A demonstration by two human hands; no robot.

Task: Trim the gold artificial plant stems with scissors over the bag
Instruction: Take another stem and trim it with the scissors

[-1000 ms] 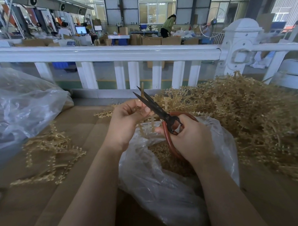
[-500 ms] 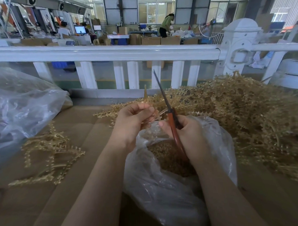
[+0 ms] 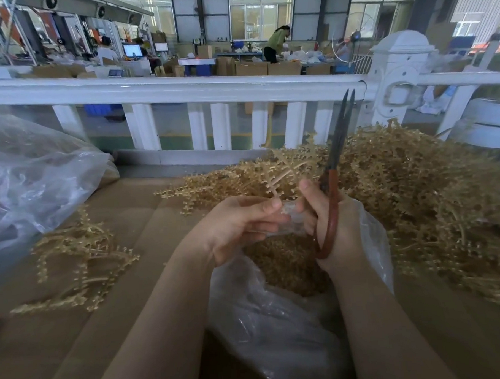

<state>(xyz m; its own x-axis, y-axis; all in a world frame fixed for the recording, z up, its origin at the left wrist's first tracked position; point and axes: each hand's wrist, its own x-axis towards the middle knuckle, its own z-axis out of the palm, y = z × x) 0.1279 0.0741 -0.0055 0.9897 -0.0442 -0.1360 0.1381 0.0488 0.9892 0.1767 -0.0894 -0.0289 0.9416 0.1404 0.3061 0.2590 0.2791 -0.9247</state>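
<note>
Gold plastic sprig (image 3: 282, 170) rises toward twelve o'clock from the left hand (image 3: 239, 224), whose thumb and fingers pinch its base just above the open clear bag (image 3: 277, 317) of clippings. At three o'clock of it, the right hand (image 3: 333, 231) is curled round the red handles of the scissors (image 3: 335, 168), blades upright and nearly together. To cut well, I judge the blades should tip toward nine o'clock, open wide and meet the stem close to the pinching fingertips, keeping over the bag's mouth. Untrimmed stems (image 3: 415, 193) heap at two o'clock.
</note>
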